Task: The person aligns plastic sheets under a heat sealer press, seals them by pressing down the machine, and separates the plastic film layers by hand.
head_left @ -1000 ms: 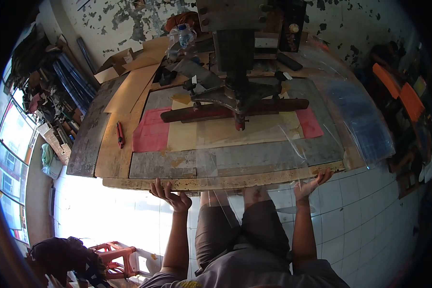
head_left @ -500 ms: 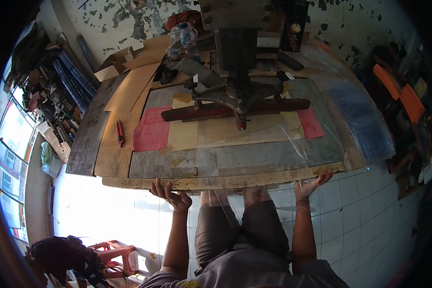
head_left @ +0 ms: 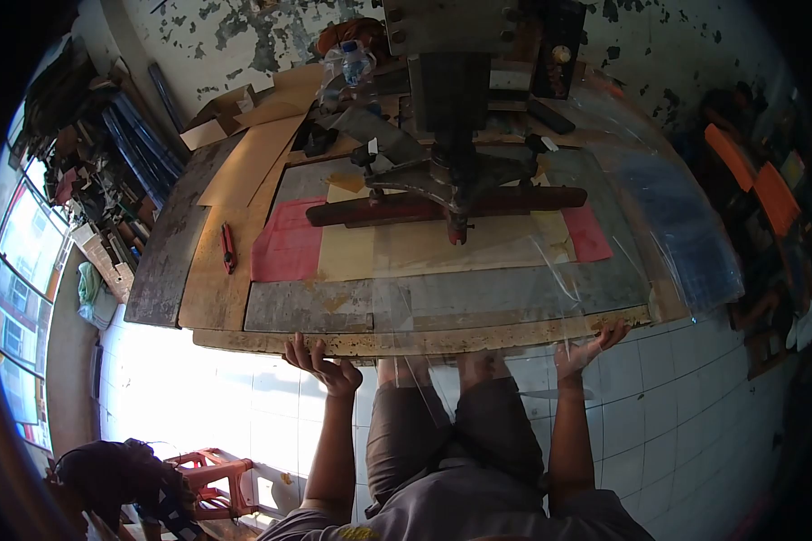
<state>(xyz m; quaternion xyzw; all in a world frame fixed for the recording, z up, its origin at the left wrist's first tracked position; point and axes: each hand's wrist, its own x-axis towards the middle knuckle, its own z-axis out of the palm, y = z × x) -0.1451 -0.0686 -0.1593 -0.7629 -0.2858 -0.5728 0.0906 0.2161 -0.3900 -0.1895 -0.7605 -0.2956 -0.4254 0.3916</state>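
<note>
My left hand [head_left: 325,364] is at the front edge of a worn wooden board [head_left: 244,342], its fingers curled over the rim. Farther right, my right hand [head_left: 592,351] grips the same edge, fingers angled outward. A clear plastic sheet [head_left: 478,311] drapes over the board between my hands and hangs past the front edge. On the grey plate [head_left: 311,305] lies a cream sheet [head_left: 406,251] with pink pieces [head_left: 286,242] at both ends. Above it, a dark press head [head_left: 456,176] carries a long red-brown bar [head_left: 361,211]; whether the bar touches the sheet I cannot tell.
A red cutter [head_left: 227,248] lies left of the plate. Cardboard [head_left: 260,153] and a plastic bottle [head_left: 353,63] are behind. Stacked clear-blue sheets [head_left: 677,230] overhang the right side. A red stool [head_left: 230,482] stands lower left, near a dark bundle [head_left: 117,482].
The view has shifted very slightly. My hands stay at the board's front edge, and the press and sheets show no visible movement.
</note>
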